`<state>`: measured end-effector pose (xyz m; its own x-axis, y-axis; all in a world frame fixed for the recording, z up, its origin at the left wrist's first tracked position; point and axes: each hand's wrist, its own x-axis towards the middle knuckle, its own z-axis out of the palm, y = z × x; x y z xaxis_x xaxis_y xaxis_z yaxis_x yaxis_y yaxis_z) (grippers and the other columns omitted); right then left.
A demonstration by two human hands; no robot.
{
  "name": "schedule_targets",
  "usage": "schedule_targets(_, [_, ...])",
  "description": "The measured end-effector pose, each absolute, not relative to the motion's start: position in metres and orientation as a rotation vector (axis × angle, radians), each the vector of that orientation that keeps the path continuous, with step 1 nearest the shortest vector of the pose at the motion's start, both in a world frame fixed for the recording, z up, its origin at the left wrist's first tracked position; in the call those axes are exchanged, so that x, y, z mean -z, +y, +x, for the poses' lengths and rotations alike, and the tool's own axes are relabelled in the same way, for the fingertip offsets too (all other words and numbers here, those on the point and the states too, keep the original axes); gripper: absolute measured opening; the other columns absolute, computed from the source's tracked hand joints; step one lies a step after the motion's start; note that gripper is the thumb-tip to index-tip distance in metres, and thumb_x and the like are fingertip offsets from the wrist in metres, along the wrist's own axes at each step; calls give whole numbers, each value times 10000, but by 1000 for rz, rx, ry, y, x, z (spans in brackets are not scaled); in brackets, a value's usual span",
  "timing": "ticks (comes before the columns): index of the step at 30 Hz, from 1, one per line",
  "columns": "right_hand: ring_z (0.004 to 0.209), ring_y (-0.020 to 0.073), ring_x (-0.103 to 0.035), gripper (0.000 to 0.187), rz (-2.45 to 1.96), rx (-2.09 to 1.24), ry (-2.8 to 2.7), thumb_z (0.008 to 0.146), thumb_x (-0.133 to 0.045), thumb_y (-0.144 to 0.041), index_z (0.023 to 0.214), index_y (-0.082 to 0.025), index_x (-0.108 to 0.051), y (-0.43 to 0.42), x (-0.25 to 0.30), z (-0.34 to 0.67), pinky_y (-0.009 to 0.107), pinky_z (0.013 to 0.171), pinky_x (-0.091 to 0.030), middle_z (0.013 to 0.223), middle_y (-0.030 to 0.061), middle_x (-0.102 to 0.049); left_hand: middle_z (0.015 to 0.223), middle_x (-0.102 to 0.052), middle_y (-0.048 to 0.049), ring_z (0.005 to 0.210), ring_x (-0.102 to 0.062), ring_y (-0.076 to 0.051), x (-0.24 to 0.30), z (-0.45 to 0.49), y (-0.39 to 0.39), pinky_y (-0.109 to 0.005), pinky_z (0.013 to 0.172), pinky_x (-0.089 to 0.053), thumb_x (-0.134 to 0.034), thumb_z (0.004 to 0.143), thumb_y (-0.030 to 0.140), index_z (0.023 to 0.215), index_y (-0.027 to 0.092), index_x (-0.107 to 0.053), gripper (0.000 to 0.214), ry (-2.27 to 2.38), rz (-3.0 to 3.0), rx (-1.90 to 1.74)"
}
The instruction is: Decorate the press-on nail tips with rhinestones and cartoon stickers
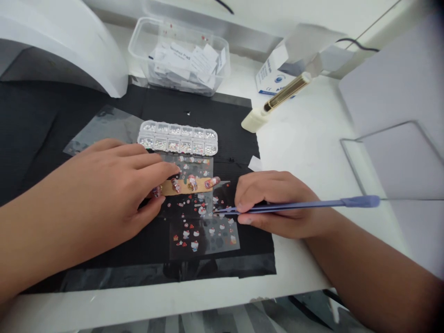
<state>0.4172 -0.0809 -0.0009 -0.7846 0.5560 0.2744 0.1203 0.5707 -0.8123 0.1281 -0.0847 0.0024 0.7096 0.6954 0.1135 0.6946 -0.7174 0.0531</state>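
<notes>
Head view: left hand presses the nail stick down so it stays put; right hand pinches purple tweezers at the sticker sheet.

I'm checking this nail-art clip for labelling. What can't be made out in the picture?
Head view only:
- Wooden stick: its left end is hidden under the left hand.
- Tweezers: their tips on the sticker sheet are too small to tell whether they grip anything.
- Rhinestone box: contents too small.

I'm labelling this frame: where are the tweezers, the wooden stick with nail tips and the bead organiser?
tweezers (294, 206), head view, mid-shaft
wooden stick (183, 187), head view, bare wood between nail tips
bead organiser (177, 138), head view, middle compartments
</notes>
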Motion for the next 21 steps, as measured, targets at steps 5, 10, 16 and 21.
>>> schedule_targets(5, [714, 102, -584, 50, -539, -1128, -2301, 865, -644, -119, 874, -158, -616, -81, 1, 417, 237, 669, -499, 761, 30, -637, 910, -691, -3, 836, -630, -239, -2, 127, -84, -449, 804, -437, -407, 885, 371, 1132, 281, -576, 312, 1180, 2889, -186])
schedule_targets(10, [713, 102, -585, 59, -528, -1133, -2289, 855, -652, -105, 868, -147, -612, -80, 1, 417, 237, 677, -502, 763, 35, -637, 904, -692, -2, 832, -641, -255, -1, 126, -84, -455, 779, -440, -428, 871, 389, 1090, 304, -594, 288, 1186, 2883, -214])
schedule_targets(16, [711, 97, -585, 39, -532, -1132, -2301, 868, -641, -114, 860, -142, -614, -80, 0, 417, 228, 669, -500, 762, 32, -637, 909, -693, 0, 839, -642, -261, -1, 126, -83, -470, 791, -438, -414, 876, 386, 1066, 299, -590, 274, 1179, 2881, -230])
schedule_targets(21, [713, 98, -585, 28, -526, -1118, -2309, 880, -631, -135, 856, -139, -616, -80, 1, 416, 228, 669, -501, 763, 35, -639, 920, -693, 1, 845, -635, -255, -1, 125, -84, -463, 811, -432, -407, 879, 395, 1110, 292, -583, 309, 1175, 2883, -203])
